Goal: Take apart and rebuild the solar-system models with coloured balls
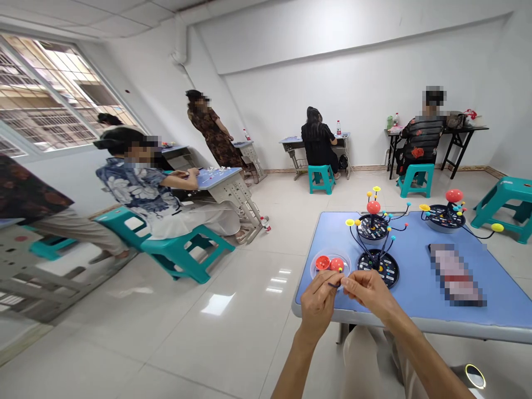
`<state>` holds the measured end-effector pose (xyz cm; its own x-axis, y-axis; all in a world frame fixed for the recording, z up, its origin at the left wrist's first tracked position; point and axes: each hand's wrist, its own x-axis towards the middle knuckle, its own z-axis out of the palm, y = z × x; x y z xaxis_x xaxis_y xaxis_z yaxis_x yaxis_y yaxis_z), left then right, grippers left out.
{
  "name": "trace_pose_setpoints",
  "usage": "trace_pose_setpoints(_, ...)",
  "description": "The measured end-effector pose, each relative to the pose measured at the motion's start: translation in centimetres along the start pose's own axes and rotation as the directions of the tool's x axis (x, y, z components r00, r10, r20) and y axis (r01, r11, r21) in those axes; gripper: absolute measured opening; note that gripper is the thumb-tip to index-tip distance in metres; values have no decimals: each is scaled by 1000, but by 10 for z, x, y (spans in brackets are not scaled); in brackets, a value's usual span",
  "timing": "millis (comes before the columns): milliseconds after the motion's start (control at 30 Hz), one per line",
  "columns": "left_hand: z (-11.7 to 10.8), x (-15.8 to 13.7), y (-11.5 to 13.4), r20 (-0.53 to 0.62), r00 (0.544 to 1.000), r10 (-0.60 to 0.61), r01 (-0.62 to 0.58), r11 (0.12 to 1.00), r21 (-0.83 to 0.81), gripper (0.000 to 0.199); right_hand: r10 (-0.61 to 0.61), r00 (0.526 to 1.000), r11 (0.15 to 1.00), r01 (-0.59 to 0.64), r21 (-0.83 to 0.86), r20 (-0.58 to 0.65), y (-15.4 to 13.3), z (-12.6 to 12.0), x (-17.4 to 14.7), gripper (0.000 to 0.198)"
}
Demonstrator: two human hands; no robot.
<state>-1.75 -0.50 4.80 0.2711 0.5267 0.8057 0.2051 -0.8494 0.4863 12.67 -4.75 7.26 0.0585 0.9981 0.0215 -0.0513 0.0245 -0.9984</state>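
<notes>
Over the front left edge of the blue table, my left hand (318, 303) is closed in a pinch on a thin, curved black rod (333, 285). Touching its fingertips, my right hand (369, 289) is also pinched closed; what lies between its fingers is hidden. A tiny yellow ball (340, 270) shows just above the fingers, and I cannot tell if it is on the rod. Behind my hands a clear round dish (312, 267) holds two red half-shells (322, 262). Close to my right hand stands a black planet-model base (389, 271) with curved rods carrying coloured balls.
Two more planet models (373, 208) (454, 196) with red balls stand at the back of the table (415, 299). A blurred flat phone-like object (456, 274) lies at right. Other people sit or stand at desks (224, 177) beyond, with teal stools (189, 249) around.
</notes>
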Motion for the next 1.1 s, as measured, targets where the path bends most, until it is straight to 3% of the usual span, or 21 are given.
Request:
trace_pose_setpoints(100, -1, -1, 9, -6, 981, -194, 193, 977, -86, 16, -25, 992, 999, 28, 23, -124, 0, -4, 6, 40)
trace_pose_setpoints(267, 0, -5, 16, -12, 922, -387, 375, 898, -229, 15, -24, 1000, 991, 26, 128, -18, 5, 2, 15, 42)
trace_pose_setpoints(367, 4, -9, 17, -22, 878, -478, 455, 847, -274, 17, -62, 996, 988, 70, 139, -60, 11, 11, 15, 39)
trace_pose_setpoints(500, 8, -12, 20, -192, 754, -629, 590, 776, -225, 22, -75, 993, 984, 88, 156, -88, 16, 18, 15, 32)
trace_pose_setpoints(633, 1, -12, 15, -346, 633, -693, 650, 718, -248, 29, -91, 956, 991, 114, 68, -279, 16, 13, 24, 24)
trace_pose_setpoints(667, -1, -12, 12, -340, 628, -700, 667, 709, -228, 30, -129, 942, 992, 127, -26, -310, 17, 11, 28, 20)
trace_pose_setpoints(733, -4, -11, 3, -272, 675, -686, 684, 720, -117, 30, -235, 929, 944, 149, -294, -285, 20, 9, 35, 13)
trace_pose_setpoints(800, -3, -8, -6, -166, 760, -628, 645, 761, 76, 26, -290, 938, 811, 136, -569, -189, 23, 11, 42, 14)
trace_pose_setpoints(867, 0, -4, -14, -73, 817, -573, 565, 769, 299, 24, -260, 960, 638, 86, -765, -108, 26, 15, 46, 19)
trace_pose_setpoints(967, 7, 2, -21, 38, 818, -574, 462, 694, 552, 27, -188, 982, 463, 77, -883, -13, 27, 21, 47, 24)
trace_pose_setpoints(1033, 10, 5, -25, 89, 801, -593, 420, 661, 622, 28, -201, 980, 450, 99, -887, 8, 27, 20, 43, 25)
trace_pose_setpoints(1100, 12, 6, -29, 117, 784, -610, 415, 655, 632, 28, -248, 969, 507, 110, -855, -22, 28, 16, 37, 23)
